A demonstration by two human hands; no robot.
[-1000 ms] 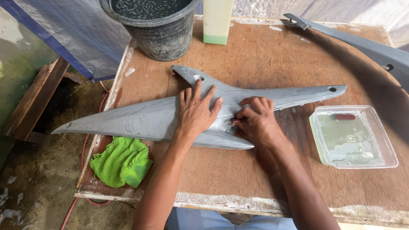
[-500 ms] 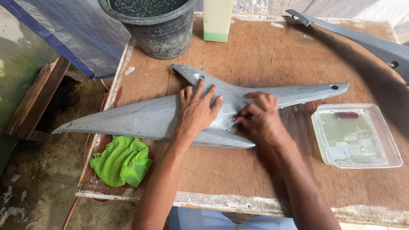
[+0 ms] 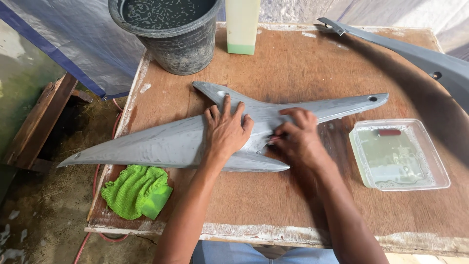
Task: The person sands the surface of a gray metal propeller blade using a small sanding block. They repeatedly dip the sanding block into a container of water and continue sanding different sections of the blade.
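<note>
— Centre of frame?
— Long grey pointed panel [image 3: 161,142] flat on the wooden tabletop [image 3: 293,205], tip jutting past the table's left edge, other end with a small hole reaching toward the right.

— Hands?
— Left hand [image 3: 225,131] flat on the panel's middle, fingers spread. Right hand [image 3: 299,136] just beside it, fingers pressed together on something small against the grey surface; cannot tell what.

— Changed since a second ago?
— Little. Left hand in the same spot; right hand shifted slightly rightward along the panel.

— Around it?
— Green cloth [image 3: 137,191] at lower left, near the table's front corner. Clear square tray [image 3: 430,181] of water at right, close to the panel's narrow end. Black bucket [image 3: 181,54] of water at upper centre, pale bottle [image 3: 242,29] beside it. Second grey panel [image 3: 415,56] across the upper right corner.

— Open room?
— Bare wood in front of the panel toward the front edge, and between panel and bucket.
</note>
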